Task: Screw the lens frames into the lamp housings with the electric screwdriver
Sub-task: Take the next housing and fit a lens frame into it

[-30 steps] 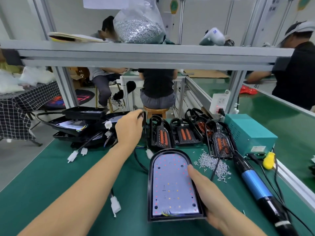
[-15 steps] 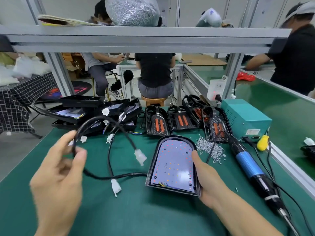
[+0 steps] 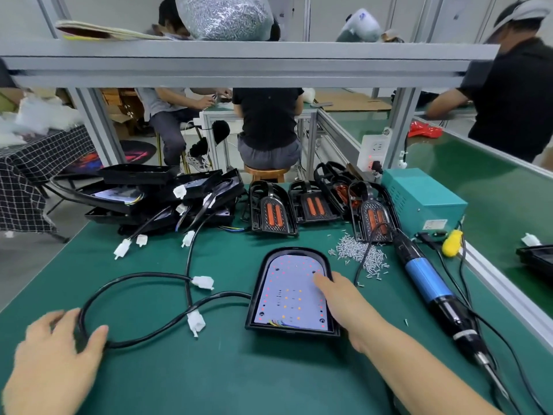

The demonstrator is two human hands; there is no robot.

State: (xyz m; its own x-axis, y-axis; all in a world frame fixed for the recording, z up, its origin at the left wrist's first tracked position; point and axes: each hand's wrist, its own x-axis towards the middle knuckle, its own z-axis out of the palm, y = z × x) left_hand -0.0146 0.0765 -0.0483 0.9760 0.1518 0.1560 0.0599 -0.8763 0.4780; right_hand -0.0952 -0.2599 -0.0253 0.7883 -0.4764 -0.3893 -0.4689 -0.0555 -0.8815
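Lamp housing (image 3: 294,292) lies flat on the green desk (image 3: 239,378), LED board up, no lens frame on it yet. Everything below is placed relative to that housing.

R hand (image 3: 344,298) rests on its right edge, fingers straight, 1 fingertip on the board – grip apart, nothing pinched. L hand (image 3: 57,351) is well off to the left w/ the black cable (image 3: 140,277) looping past its fingers; touching it, but blur means I can't tell if the grip is closed round it or loose.

Step in hand, as I read it: clear the lead and square the housing before a frame goes on.

How to do it well:
- Lay the cable out to the left so the white connectors (image 3: 196,323) stay off the board & rim.
- Keep R palm pinning the right edge; don't press on the LEDs.
- Lens frames (image 3: 270,209) stand in a row just behind the housing – take the nearest 1, seat it flush all round.
- Screws (image 3: 360,256) sit in a heap behind-right; electric screwdriver (image 3: 434,289) lies to the right, untouched. Start each screw straight, likely opposite corners first, so the frame doesn't cock.
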